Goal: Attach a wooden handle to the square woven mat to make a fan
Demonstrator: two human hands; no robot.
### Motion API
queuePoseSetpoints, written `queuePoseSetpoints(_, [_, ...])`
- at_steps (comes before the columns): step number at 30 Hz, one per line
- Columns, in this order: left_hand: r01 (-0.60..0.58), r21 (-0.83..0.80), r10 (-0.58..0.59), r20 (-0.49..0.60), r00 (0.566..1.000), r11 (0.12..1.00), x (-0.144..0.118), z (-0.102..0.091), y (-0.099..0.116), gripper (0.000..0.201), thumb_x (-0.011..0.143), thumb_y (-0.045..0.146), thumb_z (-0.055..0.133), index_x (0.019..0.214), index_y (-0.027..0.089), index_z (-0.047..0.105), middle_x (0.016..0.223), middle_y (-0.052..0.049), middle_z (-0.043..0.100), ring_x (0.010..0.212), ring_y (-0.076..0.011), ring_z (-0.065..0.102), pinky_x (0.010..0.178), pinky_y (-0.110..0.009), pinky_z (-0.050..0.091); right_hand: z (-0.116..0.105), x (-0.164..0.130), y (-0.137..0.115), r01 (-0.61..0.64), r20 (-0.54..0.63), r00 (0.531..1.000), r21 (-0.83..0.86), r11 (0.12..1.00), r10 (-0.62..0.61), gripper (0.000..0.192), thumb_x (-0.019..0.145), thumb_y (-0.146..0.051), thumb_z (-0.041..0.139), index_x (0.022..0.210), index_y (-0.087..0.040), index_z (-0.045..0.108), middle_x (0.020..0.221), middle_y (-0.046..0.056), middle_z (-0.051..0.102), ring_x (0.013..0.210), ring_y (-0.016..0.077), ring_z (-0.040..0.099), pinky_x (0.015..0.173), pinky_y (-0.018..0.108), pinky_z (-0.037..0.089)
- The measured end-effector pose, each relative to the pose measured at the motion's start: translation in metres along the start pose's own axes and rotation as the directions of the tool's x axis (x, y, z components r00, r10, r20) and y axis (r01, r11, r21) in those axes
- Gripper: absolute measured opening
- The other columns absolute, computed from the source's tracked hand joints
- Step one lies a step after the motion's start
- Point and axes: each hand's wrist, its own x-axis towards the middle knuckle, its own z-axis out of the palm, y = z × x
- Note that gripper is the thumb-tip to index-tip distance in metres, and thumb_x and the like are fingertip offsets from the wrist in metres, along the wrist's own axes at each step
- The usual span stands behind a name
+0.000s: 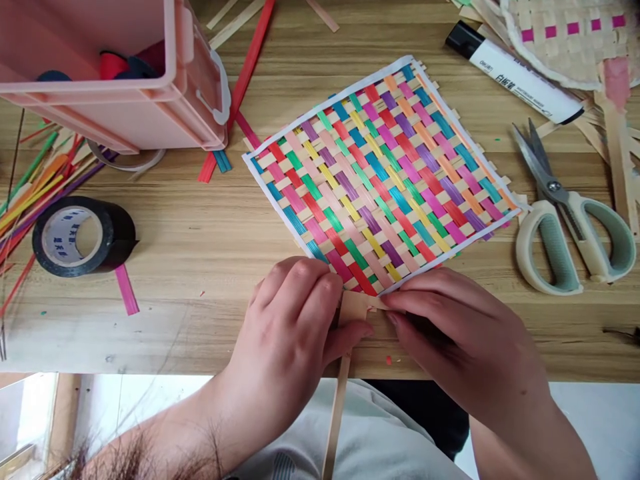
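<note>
A multicoloured woven square (357, 180) with white edging lies diagonally on the table, one corner toward me. At that near corner sits a flat tan strip (353, 308); its narrow length hangs down past the table edge over my lap. My left hand (295, 317) is closed on the tan strip, thumb across its front and fingers behind or over the corner. With thumb and index finger, my right hand (455, 320) pinches the short end of the strip just right of the corner. The fingertips partly hide how strip and weave meet.
Scissors (555, 193) lie partly open at right, below a whiteboard marker (520, 80). Another woven piece with a handle (565, 40) is at the upper right. A pink bin (145, 120), black tape roll (83, 237) and loose coloured strips (30, 200) occupy the left.
</note>
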Motion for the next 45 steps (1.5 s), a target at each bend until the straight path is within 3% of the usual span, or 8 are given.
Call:
queuePoseSetpoints(12, [-0.005, -0.009, 0.005, 0.013, 1.0, 1.0, -0.0002, -0.0001, -0.0004, 0.022, 0.086, 0.036, 0.066, 0.088, 0.018, 0.053, 0.087, -0.005, 0.058, 0.088, -0.0211, 0.055, 0.078, -0.035, 0.047, -0.0017, -0.0025, 0.0015, -0.01, 0.031, 0.999, 0.056, 0.998, 0.008, 0.016, 0.087, -0.011, 0.059, 0.096, -0.022, 0.065, 0.092, 0.004, 0.067, 0.084, 0.019, 0.064, 0.074, 0.034, 0.052])
queuePoseSetpoints(20, [0.0, -0.035, 0.001, 0.029, 1.0, 0.999, -0.0008, -0.001, 0.0, 0.021, 0.086, 0.032, 0.066, 0.096, 0.019, 0.053, 0.098, -0.006, 0.061, 0.094, -0.0213, 0.056, 0.082, -0.035, 0.046, -0.0013, -0.0026, 0.0019, -0.004, 0.038, 0.999, 0.046, 0.999, 0.003, 0.014, 0.085, -0.013, 0.061, 0.095, -0.022, 0.064, 0.091, 0.004, 0.067, 0.082, 0.0193, 0.064, 0.072, 0.034, 0.051])
queuePoseSetpoints(28, [-0.013, -0.043, 0.013, 0.003, 1.0, 0.999, -0.0005, -0.0006, -0.0013, 0.018, 0.086, 0.032, 0.066, 0.087, 0.02, 0.052, 0.084, -0.003, 0.06, 0.088, -0.0204, 0.056, 0.078, -0.035, 0.047, -0.0023, -0.0025, 0.0016, 0.004, 0.047, 0.999, 0.044, 0.999, -0.006, 0.016, 0.087, -0.011, 0.06, 0.097, -0.022, 0.064, 0.093, 0.003, 0.067, 0.085, 0.0184, 0.063, 0.075, 0.034, 0.051])
queuePoseSetpoints(45, [-0.032, -0.011, 0.032, 0.028, 0.999, 0.999, 0.0001, -0.0018, -0.0003, 0.02, 0.086, 0.031, 0.066, 0.083, 0.02, 0.05, 0.079, -0.003, 0.06, 0.086, -0.0202, 0.058, 0.076, -0.034, 0.049, -0.0016, -0.001, -0.0007, 0.014, 0.04, 0.999, 0.047, 0.999, -0.016, 0.017, 0.09, -0.009, 0.054, 0.094, -0.021, 0.066, 0.092, 0.003, 0.068, 0.085, 0.0179, 0.063, 0.074, 0.033, 0.051])
